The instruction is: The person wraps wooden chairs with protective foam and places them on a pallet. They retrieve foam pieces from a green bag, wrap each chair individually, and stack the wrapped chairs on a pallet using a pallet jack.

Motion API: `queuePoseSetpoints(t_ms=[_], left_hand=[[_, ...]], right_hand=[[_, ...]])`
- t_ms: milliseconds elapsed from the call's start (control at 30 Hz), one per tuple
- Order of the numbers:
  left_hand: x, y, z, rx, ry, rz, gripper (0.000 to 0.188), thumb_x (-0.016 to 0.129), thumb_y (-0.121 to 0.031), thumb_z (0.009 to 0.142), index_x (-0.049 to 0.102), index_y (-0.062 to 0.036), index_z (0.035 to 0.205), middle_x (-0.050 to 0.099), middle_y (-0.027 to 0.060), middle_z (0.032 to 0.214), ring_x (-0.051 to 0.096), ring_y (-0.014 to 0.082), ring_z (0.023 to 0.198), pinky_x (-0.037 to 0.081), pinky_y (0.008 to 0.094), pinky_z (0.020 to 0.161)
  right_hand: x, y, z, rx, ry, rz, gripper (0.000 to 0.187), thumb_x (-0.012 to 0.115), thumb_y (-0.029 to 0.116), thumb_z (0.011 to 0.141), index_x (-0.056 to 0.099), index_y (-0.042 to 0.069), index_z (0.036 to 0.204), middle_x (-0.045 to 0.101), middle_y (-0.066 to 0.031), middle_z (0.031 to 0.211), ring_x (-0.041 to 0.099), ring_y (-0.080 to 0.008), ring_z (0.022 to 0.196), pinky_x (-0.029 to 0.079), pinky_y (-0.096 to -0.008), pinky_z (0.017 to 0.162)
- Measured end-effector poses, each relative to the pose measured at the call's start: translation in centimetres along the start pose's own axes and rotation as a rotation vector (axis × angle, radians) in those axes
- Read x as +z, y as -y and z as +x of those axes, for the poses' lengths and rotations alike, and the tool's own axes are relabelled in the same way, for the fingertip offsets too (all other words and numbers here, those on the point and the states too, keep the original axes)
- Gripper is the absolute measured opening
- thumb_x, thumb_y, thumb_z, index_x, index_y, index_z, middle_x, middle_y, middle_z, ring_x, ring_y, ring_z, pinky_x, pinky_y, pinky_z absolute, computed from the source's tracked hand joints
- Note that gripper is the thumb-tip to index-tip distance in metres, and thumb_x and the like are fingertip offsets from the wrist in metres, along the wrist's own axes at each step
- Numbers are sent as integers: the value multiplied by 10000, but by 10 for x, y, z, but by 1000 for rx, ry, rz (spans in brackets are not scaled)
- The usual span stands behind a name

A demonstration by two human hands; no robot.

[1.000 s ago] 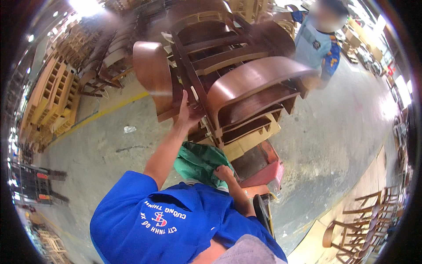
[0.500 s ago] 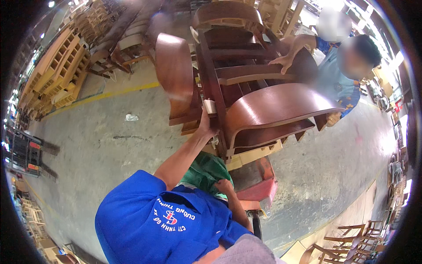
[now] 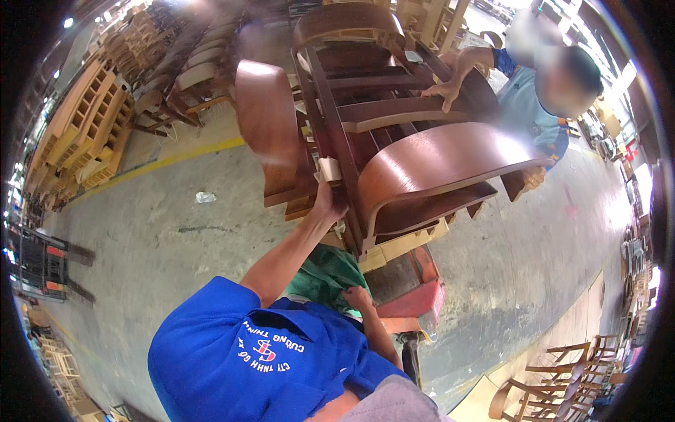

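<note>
A stack of dark brown wooden chairs (image 3: 422, 169) with curved backrests stands in front of me. My left hand (image 3: 329, 200) reaches up to its near left corner and is closed round a chair leg (image 3: 342, 158), just below a white pad (image 3: 328, 169). Low in front of my body, my right hand (image 3: 357, 297) is curled beside a green cloth (image 3: 325, 271); what its fingers hold, if anything, is hidden. A co-worker stands at the stack's far right, one hand (image 3: 444, 93) spread over a slat and the other (image 3: 536, 177) at the backrest's edge.
Beneath the stack, close to my right hand, is a red pallet truck (image 3: 411, 299). Wooden shelf units (image 3: 88, 133) and rows of chairs (image 3: 197, 74) line the far left. A forklift (image 3: 49, 267) stands at the left, brown chairs (image 3: 555, 383) at the lower right.
The whole view has shifted slightly, so the stack appears a little further left. The co-worker's upper hand has spread its fingers. My two hands keep their places.
</note>
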State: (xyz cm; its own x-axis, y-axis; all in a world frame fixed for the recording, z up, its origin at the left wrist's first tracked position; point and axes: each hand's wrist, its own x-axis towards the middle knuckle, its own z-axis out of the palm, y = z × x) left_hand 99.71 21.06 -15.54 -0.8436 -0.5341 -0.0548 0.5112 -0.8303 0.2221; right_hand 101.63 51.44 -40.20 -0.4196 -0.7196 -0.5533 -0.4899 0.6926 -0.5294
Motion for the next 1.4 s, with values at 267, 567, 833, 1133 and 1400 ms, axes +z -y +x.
queuePoseSetpoints(t_ms=[267, 567, 833, 1133, 1400], left_hand=[[5, 9, -5, -22, -59, 46, 614, 466, -658, 1042, 650, -121, 1279, 687, 75, 1257, 644, 263, 1185, 500, 468, 1086], [-4, 4, -3, -69, -92, 15, 571, 593, -637, 993, 644, -136, 1264, 691, 63, 1185, 669, 225, 1108, 544, 395, 1001], [-28, -29, -10, -236, -35, -22, 527, 645, -601, 972, 642, -139, 1227, 669, 66, 1054, 623, 263, 970, 502, 382, 904], [-23, -42, 22, -229, -102, -200, 336, 728, -510, 965, 710, -175, 936, 703, -6, 874, 679, 205, 850, 581, 373, 815], [-24, -26, 20, -56, 10, -168, 466, 773, -549, 914, 719, -117, 1080, 710, 13, 1144, 641, 220, 1121, 531, 411, 1028]], right_hand=[[-3, 15, -1, 57, -12, 23, 432, 681, 508, 878, 791, 99, 963, 753, -227, 974, 724, -428, 985, 571, -519, 861], [4, 28, -22, 1, -138, 62, 425, 695, 513, 875, 800, 105, 921, 750, -233, 935, 733, -426, 917, 583, -522, 840], [80, 48, -81, 132, -326, 190, 469, 698, 496, 900, 759, 36, 832, 716, -244, 808, 717, -440, 781, 557, -526, 707], [214, 159, -167, 305, -346, 345, 480, 709, 523, 895, 745, 53, 805, 722, -213, 795, 720, -416, 796, 559, -519, 738], [242, 131, -234, 355, -430, 432, 435, 721, 452, 883, 744, 26, 795, 693, -225, 731, 710, -378, 690, 536, -479, 653]])
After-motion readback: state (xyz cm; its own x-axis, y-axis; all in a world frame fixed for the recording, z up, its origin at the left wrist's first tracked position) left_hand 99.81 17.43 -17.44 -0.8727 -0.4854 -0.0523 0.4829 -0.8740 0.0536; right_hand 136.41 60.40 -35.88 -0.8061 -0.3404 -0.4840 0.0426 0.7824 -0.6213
